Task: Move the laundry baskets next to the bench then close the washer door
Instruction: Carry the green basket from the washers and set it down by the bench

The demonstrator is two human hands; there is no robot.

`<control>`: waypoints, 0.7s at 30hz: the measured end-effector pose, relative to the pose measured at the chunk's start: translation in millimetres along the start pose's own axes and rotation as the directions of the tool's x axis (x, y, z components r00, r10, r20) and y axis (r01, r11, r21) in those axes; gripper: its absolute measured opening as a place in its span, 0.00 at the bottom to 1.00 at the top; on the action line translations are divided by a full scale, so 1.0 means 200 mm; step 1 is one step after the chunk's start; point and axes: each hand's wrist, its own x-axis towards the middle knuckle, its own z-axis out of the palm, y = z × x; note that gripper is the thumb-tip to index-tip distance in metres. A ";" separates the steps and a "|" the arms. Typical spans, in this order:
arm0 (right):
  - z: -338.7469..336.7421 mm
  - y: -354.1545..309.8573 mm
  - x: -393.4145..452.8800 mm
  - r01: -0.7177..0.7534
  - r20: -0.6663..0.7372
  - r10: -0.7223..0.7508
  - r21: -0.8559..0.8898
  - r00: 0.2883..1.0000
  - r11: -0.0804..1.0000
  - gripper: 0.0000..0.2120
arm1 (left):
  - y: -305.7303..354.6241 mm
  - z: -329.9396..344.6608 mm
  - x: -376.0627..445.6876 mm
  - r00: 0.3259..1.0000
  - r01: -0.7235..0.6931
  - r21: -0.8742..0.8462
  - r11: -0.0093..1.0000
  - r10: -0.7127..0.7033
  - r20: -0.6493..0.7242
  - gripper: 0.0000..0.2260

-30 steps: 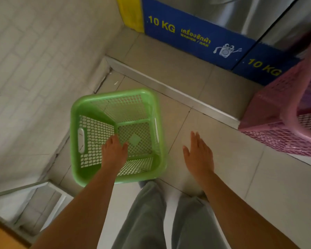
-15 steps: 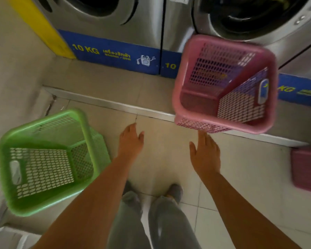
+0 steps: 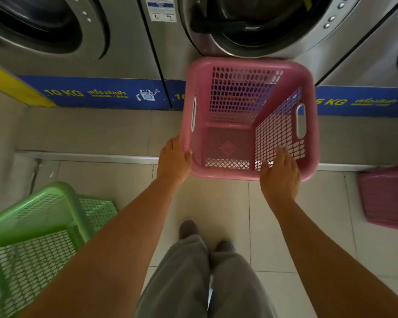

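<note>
A: Both hands meet the pink basket (image 3: 248,115) at centre frame, below the open washer (image 3: 251,24).

B: Left hand (image 3: 174,160) cups its corner, right hand (image 3: 279,174) drapes the rim, fingers loose; it could tip or slip.

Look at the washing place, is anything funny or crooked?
Yes. The pink basket sits tilted on the raised step below an open washer, both hands at its near rim. The green basket also leans. Another pink one pokes in at the right edge.
</note>
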 end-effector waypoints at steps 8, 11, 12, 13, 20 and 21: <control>-0.05 0.19 0.43 -0.102 -0.006 0.102 -0.011 0.995 0.995 0.30 | 0.15 0.12 0.30 0.995 0.103 0.024 0.994 -0.103 0.010 0.28; -0.06 0.27 0.58 -0.119 0.010 0.118 0.004 0.993 0.993 0.31 | 0.20 0.17 0.39 0.980 0.198 -0.019 0.980 -0.199 -0.014 0.32; -0.07 0.29 0.62 -0.123 0.024 0.122 0.008 0.992 0.992 0.32 | 0.21 0.18 0.41 0.973 0.230 -0.042 0.972 -0.231 -0.018 0.32; -0.07 0.31 0.67 -0.131 0.047 0.130 0.020 0.990 0.991 0.32 | 0.22 0.19 0.43 0.964 0.262 -0.071 0.962 -0.264 -0.020 0.33; -0.04 0.40 0.84 -0.132 0.092 0.117 0.184 0.989 0.974 0.35 | 0.21 0.23 0.49 0.890 0.444 -0.104 0.890 -0.452 -0.067 0.25; -0.03 0.40 0.84 -0.134 0.081 0.120 0.193 0.989 0.972 0.35 | 0.21 0.23 0.49 0.891 0.437 -0.094 0.894 -0.445 -0.087 0.22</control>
